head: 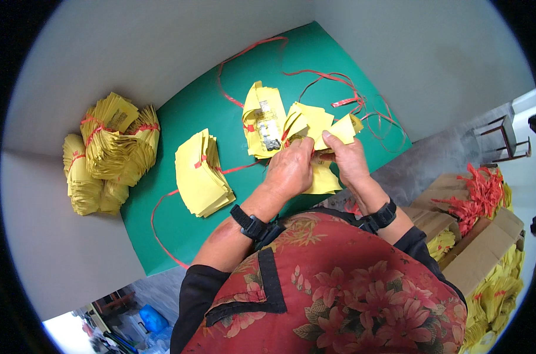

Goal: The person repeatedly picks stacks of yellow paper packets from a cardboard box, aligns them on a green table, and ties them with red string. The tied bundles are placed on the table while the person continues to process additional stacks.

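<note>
My left hand (291, 169) has its fingers curled on a bundle of yellow papers (314, 117), at the red plastic strip around it. Across from it, my right hand (348, 160) pinches a folded yellow flap (341, 131) of these papers between thumb and fingers. Both hands work close together near the table's front edge. Just beyond my left hand lies another yellow bundle (263, 119) with dark print and a red tie. A thicker stack of yellow papers (201, 172) rests to the left with a red strip around its middle. The fingertips are partly hidden.
Red plastic strips (352, 90) trail over the green tabletop (157, 239). Tied yellow bundles (111, 146) are piled at the left against a grey panel (104, 57). To the right, cardboard boxes (480, 252) hold yellow papers and red strips (478, 199). A stool (507, 137) stands farther off.
</note>
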Demonstrator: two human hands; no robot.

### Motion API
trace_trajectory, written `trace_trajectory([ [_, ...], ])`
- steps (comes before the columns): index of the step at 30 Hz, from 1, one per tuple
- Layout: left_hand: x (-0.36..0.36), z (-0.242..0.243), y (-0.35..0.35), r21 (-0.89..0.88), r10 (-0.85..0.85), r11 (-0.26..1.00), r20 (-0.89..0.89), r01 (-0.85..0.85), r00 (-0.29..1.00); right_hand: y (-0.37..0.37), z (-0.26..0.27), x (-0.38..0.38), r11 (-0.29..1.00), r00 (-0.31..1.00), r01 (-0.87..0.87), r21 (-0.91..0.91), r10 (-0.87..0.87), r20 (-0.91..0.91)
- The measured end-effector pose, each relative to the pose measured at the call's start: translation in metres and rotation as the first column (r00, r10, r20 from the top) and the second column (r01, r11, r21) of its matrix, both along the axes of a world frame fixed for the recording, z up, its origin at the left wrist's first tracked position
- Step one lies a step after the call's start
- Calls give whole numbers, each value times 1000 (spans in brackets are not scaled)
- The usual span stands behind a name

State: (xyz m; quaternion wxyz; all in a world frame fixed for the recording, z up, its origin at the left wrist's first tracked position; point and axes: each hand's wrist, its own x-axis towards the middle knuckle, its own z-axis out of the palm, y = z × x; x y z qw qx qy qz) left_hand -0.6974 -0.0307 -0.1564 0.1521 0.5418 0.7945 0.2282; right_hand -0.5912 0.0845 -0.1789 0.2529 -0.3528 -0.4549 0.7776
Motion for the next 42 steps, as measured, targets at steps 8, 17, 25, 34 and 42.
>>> trace_trajectory([
  [8, -12, 22, -42, 214, -191, 971, 403, 111, 895, 13, 35, 8, 994, 975, -87, -61, 72, -210],
  [17, -56, -6, -55, 221, -64, 872, 936, -437, 346, 9, 41, -5, 849, 852, -401, -344, 208, -481],
  [25, -53, 3, -91, 71, -69, 925, 997, -372, 19, -16, 20, -26, 770, 832, -480, -421, 248, -496],
  [34, -52, 7, -136, -7, 108, 857, 980, -515, 166, -60, 22, -48, 783, 820, -561, -270, 481, -310],
  [42, -70, 12, -197, 150, 116, 679, 945, -719, 307, -108, 22, -113, 734, 712, -678, -28, 647, -274],
])
